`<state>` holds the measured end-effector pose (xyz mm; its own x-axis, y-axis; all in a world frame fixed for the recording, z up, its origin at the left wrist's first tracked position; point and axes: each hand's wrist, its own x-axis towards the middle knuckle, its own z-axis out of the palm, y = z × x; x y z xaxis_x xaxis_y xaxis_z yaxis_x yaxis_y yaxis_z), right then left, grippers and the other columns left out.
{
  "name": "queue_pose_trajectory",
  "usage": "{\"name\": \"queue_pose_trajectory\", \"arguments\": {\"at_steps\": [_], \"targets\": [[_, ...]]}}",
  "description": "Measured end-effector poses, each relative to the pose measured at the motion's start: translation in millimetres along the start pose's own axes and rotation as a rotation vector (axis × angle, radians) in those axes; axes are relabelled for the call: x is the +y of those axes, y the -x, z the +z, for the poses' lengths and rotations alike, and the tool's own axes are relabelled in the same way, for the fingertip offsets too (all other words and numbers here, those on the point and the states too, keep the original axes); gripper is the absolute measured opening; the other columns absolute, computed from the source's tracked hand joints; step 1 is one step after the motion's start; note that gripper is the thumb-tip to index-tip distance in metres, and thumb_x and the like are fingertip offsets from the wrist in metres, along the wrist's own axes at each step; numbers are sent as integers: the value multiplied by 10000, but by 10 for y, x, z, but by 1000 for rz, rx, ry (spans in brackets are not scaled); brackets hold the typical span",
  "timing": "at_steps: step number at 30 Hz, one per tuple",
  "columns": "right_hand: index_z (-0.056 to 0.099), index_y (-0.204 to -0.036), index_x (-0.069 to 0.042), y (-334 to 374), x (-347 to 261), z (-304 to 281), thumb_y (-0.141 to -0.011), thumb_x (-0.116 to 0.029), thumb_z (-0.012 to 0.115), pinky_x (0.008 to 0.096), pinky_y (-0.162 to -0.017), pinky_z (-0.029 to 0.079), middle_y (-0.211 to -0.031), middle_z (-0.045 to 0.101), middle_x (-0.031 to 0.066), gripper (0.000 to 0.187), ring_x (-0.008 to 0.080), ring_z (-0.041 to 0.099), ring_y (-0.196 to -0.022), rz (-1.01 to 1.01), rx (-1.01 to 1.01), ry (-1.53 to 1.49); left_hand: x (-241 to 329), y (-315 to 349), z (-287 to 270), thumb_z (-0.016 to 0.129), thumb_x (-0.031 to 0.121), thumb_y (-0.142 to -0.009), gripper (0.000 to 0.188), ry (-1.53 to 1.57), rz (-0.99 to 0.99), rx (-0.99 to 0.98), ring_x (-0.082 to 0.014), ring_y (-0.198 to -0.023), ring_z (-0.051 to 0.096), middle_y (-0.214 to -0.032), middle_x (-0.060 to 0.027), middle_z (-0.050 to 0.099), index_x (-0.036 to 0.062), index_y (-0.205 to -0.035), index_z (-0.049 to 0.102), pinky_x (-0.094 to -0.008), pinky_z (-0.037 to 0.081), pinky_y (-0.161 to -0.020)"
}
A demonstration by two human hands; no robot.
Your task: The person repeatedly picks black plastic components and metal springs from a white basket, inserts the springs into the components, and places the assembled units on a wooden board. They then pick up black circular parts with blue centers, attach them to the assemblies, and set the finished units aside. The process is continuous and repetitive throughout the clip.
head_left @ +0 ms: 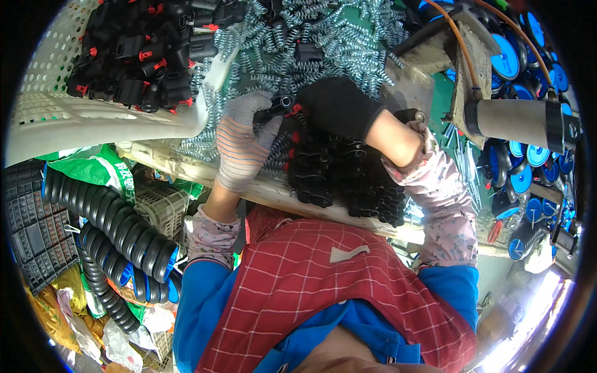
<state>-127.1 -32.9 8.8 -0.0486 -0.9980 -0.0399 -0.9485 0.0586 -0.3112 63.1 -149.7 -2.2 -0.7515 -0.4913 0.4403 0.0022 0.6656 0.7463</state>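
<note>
In a pale striped glove, my left hand (242,140) is closed on a black plastic housing (267,114) with a round open end. My right hand (339,109), in a black glove, is beside that end with its fingers curled; a small red piece (295,110) shows at its fingertips. What the right fingers grip is mostly hidden. Below both hands, black plastic parts (311,177) lie in rows along the bench's front edge. A large heap of metal coil springs (336,46) spreads beyond my hands.
On the left, a white perforated crate (53,121) holds black housings (134,62) with red pieces. At right stand a clamp-like fixture with a metal cylinder (516,121), thin metal rods (463,165) and blue-and-black wheels (521,177). Stacked black wheels (115,217) sit lower left.
</note>
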Motion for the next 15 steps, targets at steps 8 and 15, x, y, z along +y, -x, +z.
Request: {"name": "queue_pose_trajectory", "arguments": {"at_steps": [8, 15], "targets": [[635, -990, -39, 660, -80, -520, -866, -113, 718, 334, -725, 536, -873, 706, 123, 167, 218, 710, -788, 441, 376, -534, -25, -84, 305, 735, 26, -806, 301, 87, 193, -273, -371, -1019, 638, -1106, -152, 665, 49, -1077, 608, -416, 517, -873], [653, -1042, -23, 938, -132, -510, -898, -43, 675, 251, -770, 494, -917, 697, 39, 147, 82, 626, -854, 513, 491, -1022, 175, -225, 224, 693, 127, -884, 276, 0, 292, -273, -371, -1037, 643, -1113, -157, 668, 45, -1133, 605, -416, 523, -879]]}}
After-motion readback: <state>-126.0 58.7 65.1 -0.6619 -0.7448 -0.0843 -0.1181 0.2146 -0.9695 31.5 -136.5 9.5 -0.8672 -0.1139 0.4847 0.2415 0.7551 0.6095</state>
